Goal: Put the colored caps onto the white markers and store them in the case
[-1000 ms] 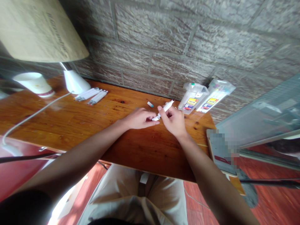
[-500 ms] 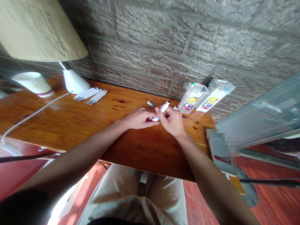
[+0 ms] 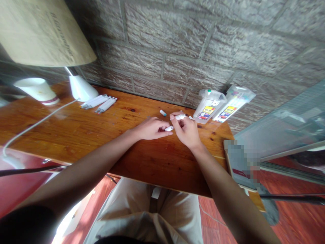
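My left hand (image 3: 151, 128) rests at the middle of the wooden table, its thumb and fingers closed on a short white piece that looks like a marker cap (image 3: 169, 128). Just right of it, my right hand (image 3: 186, 130) pinches a white marker (image 3: 180, 117) with a dark end pointing right. The two white pieces are apart. Beyond my hands lies a loose white cap with a teal end (image 3: 163, 113). A small white thing (image 3: 190, 117) shows past my right hand, partly hidden.
Several white markers (image 3: 100, 102) lie at the left by the lamp base (image 3: 81, 88). A paper cup (image 3: 37, 90) stands farther left, and a lamp cord (image 3: 38, 123) crosses the table. Two clear plastic cases (image 3: 208, 105) stand at the back right against the stone wall (image 3: 182, 44).
The white marker has come apart from the piece in my left hand. In my right hand it has tilted from slanting upward to nearly level. My left hand has hardly moved.
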The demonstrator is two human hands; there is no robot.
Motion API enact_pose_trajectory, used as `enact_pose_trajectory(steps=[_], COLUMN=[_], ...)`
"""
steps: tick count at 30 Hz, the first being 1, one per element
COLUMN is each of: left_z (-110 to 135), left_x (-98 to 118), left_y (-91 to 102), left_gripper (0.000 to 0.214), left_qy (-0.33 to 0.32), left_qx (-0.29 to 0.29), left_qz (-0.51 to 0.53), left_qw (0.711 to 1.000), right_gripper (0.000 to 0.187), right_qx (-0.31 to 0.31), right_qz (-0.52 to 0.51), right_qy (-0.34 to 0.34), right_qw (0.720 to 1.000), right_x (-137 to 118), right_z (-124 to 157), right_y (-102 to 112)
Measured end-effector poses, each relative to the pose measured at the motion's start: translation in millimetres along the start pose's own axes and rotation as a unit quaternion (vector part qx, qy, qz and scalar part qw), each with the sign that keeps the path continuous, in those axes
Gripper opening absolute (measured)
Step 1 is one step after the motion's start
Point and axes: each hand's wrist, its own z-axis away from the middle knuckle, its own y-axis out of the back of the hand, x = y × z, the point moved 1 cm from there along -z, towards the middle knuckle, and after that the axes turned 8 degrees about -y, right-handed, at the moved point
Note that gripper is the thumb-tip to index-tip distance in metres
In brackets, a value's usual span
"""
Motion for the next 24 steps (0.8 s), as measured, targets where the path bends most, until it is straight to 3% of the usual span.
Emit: enact_pose_trajectory(steps=[24], left_z=[-0.1], left_x=[-1.4], left_y=[-1.4], left_gripper=[0.034], left_qy=[-0.014], left_qx=[-0.008], left_qz=[-0.004], left_qw=[1.000], right_gripper=[0.026], right_qx=[-0.013], right_qz=[0.018], right_qy=[-0.036], right_qw=[0.999], right_x=[0.6], right_z=[0.7], right_y=[-2.0])
